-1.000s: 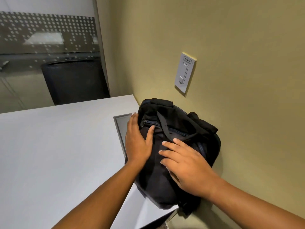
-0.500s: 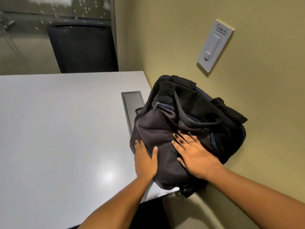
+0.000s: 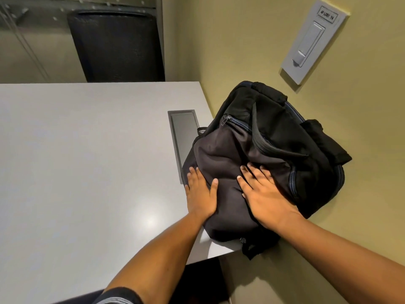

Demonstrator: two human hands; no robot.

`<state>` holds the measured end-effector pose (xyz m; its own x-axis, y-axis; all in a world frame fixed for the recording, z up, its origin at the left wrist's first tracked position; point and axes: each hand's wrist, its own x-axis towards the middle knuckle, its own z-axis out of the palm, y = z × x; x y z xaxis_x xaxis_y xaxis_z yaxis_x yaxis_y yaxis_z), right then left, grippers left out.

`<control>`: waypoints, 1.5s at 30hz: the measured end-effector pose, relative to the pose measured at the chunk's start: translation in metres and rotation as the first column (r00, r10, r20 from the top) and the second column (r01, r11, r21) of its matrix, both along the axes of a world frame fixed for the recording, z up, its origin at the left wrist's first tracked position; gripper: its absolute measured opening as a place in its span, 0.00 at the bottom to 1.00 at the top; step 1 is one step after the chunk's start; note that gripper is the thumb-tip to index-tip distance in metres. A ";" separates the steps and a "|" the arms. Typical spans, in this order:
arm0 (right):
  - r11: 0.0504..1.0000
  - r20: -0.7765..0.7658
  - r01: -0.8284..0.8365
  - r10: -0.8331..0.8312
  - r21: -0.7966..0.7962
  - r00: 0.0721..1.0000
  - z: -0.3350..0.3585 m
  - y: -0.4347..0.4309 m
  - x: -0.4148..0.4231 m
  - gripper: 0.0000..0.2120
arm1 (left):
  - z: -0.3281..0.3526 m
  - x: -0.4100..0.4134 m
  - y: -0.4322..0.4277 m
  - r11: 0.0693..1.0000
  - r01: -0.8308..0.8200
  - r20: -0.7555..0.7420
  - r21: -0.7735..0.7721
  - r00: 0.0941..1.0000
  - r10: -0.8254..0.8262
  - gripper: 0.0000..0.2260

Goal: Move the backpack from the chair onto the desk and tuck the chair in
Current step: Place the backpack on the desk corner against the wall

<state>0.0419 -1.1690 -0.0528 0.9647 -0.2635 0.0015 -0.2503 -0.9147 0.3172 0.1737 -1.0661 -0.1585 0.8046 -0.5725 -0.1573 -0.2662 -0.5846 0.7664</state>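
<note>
A black backpack [image 3: 269, 148] lies on the right end of the white desk [image 3: 87, 172], pressed against the wall, its lower corner hanging over the front edge. My left hand [image 3: 200, 193] rests flat on its left side, fingers apart, partly touching the desk. My right hand [image 3: 265, 194] lies flat on the front panel, fingers spread. Neither hand grips the fabric. A dark shape below the desk's front edge [image 3: 197, 279] may be the chair; I cannot tell.
A grey cable hatch [image 3: 183, 137] is set in the desk just left of the backpack. A black chair back [image 3: 116, 44] stands beyond the far edge. A light switch [image 3: 311, 40] is on the olive wall to the right.
My head has tilted down, so the desk's front edge now shows. Both hands slid from the top of the backpack toward its lower part and lie flat there.
</note>
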 end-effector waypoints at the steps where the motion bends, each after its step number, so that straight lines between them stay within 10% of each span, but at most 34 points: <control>1: 1.000 0.006 0.012 -0.012 0.004 1.000 0.000 0.000 0.002 0.23 | 0.000 0.004 -0.001 1.000 0.017 0.003 0.005 1.000 -0.017 0.33; 45: 0.988 -0.009 0.085 -0.085 0.131 0.996 0.000 -0.012 0.025 0.33 | 0.011 0.042 0.008 0.968 0.167 0.162 0.190 0.967 -0.198 0.38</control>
<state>0.0672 -1.1811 -0.0526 0.9388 -0.3421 -0.0415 -0.3280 -0.9240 0.1968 0.2160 -1.0584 -0.1470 0.7130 -0.6888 -0.1310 -0.5036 -0.6331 0.5878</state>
